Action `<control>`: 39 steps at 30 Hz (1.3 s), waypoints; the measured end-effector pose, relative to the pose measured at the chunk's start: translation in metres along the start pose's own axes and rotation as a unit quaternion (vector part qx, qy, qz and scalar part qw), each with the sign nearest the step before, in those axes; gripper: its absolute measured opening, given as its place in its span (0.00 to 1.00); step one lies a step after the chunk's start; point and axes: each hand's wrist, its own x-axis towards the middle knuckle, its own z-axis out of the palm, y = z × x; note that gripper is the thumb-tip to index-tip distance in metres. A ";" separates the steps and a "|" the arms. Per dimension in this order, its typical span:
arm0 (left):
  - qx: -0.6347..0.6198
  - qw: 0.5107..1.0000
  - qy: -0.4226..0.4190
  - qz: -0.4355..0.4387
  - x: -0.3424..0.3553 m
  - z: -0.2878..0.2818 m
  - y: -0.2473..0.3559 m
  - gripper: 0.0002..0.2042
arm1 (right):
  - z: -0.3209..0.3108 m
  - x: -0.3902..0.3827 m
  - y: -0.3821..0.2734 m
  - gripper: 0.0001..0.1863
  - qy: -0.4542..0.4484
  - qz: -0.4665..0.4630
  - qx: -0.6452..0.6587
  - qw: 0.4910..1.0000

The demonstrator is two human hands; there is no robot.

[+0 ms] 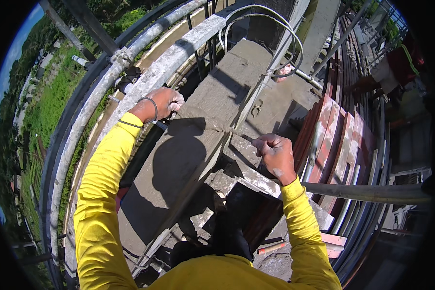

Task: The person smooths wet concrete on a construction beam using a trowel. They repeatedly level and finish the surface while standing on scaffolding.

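— Item held?
— My right hand [277, 155] is clenched on a thin metal rod [240, 136], its axis running toward ten o'clock across the concrete beam [212, 101].
— Left hand [162, 104]?
— Farther off, closed at the beam's edge; contents unclear.

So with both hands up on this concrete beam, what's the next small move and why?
Probably draw the right hand back a little to pull its thin metal tool tighter. That tool's tip sits at the seam on the concrete beam, where it meets the slanting metal strip, while the left hand grips the beam's far edge near the scaffold pipe. What the tool catches is too small to tell.
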 end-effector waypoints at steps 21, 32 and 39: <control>-0.103 0.990 -0.088 0.031 0.005 -0.060 0.045 0.04 | -0.037 -0.007 0.002 0.12 -0.028 0.046 0.224 0.973; -0.061 0.920 -0.246 0.298 -0.020 0.039 0.312 0.03 | -0.108 -0.388 0.034 0.10 0.179 0.165 0.261 0.934; -0.027 0.866 -0.233 0.442 -0.151 0.231 0.542 0.09 | -0.089 -0.725 0.029 0.14 0.377 0.308 0.204 0.849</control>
